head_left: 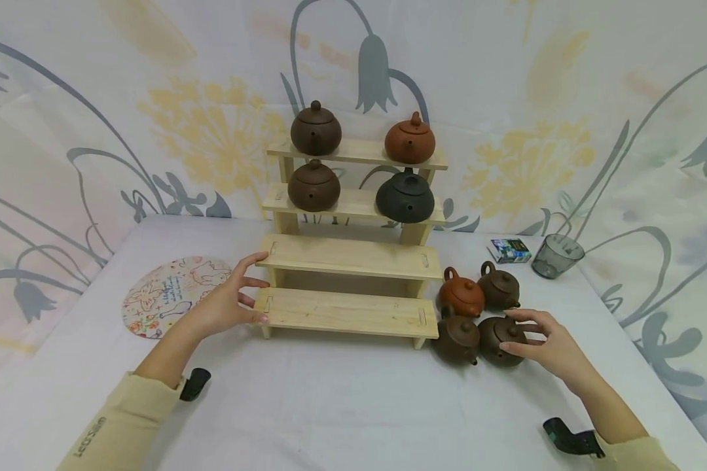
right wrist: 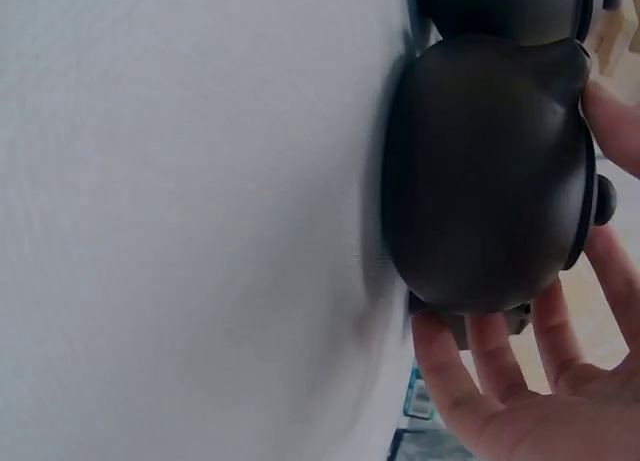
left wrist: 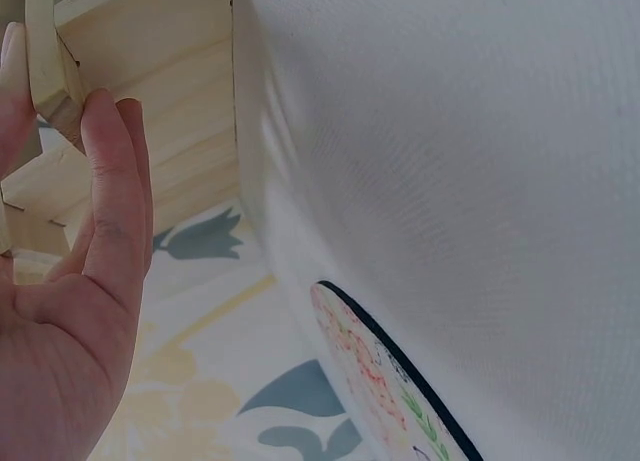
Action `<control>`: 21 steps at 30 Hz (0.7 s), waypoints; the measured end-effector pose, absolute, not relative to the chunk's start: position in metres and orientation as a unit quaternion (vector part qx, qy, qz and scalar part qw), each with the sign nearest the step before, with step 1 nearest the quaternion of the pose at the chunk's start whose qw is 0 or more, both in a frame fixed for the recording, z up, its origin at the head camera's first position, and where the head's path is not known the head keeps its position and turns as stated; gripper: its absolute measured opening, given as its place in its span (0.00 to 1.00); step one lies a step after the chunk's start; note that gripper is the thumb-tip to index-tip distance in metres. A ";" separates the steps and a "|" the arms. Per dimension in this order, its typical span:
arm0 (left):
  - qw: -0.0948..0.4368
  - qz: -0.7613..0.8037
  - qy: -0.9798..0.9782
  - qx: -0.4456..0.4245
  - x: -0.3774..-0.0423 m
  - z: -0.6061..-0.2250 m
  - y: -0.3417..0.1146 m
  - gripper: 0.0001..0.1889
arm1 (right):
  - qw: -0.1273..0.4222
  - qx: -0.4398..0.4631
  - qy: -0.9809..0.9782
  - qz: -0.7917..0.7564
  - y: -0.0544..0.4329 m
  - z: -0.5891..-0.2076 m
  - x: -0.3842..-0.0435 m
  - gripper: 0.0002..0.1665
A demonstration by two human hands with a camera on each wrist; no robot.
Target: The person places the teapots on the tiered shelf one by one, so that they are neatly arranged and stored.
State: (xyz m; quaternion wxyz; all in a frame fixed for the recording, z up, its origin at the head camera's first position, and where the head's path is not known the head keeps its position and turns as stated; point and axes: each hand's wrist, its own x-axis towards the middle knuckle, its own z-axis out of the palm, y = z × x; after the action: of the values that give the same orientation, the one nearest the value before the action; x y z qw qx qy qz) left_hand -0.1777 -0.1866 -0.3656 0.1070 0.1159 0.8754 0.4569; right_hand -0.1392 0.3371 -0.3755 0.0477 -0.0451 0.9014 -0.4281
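My right hand (head_left: 544, 343) holds a dark brown teapot (head_left: 499, 340) on the table, right of the stand. In the right wrist view its thumb is near the spout and the fingers spread along the far side of the body. A second brown teapot (head_left: 458, 339) stands against its left side, with a reddish teapot (head_left: 463, 296) and another brown teapot (head_left: 499, 288) behind. My left hand (head_left: 226, 304) grips the left end of a stepped wooden stand (head_left: 347, 311) at its lower tiers. In the left wrist view, a board end (left wrist: 58, 96) lies between its fingers.
On the stand's top tier sit a brown teapot (head_left: 316, 131) and a reddish one (head_left: 410, 140); below them are a brown (head_left: 314, 188) and a black teapot (head_left: 405, 198). A patterned round mat (head_left: 171, 294) lies left. A small box (head_left: 509, 250) and grey glass (head_left: 558, 256) stand back right.
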 end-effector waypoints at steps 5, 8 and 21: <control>0.107 0.459 0.874 0.115 -0.177 -0.365 -0.187 0.56 | 0.097 -0.021 0.894 -0.436 0.338 -0.377 -0.141 0.39; 0.108 0.459 0.874 0.114 -0.176 -0.364 -0.187 0.56 | 0.116 -0.015 0.884 -0.453 0.338 -0.380 -0.141 0.40; 0.107 0.465 0.870 0.123 -0.175 -0.362 -0.187 0.56 | 0.075 -0.054 0.877 -0.472 0.339 -0.380 -0.139 0.35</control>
State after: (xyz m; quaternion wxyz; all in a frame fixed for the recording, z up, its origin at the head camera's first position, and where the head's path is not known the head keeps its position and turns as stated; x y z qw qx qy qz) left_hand -0.1755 -0.1866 -0.3625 0.1072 0.1227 0.8704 0.4646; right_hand -0.1391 0.3394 -0.3802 0.0749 -0.0540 0.8769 -0.4717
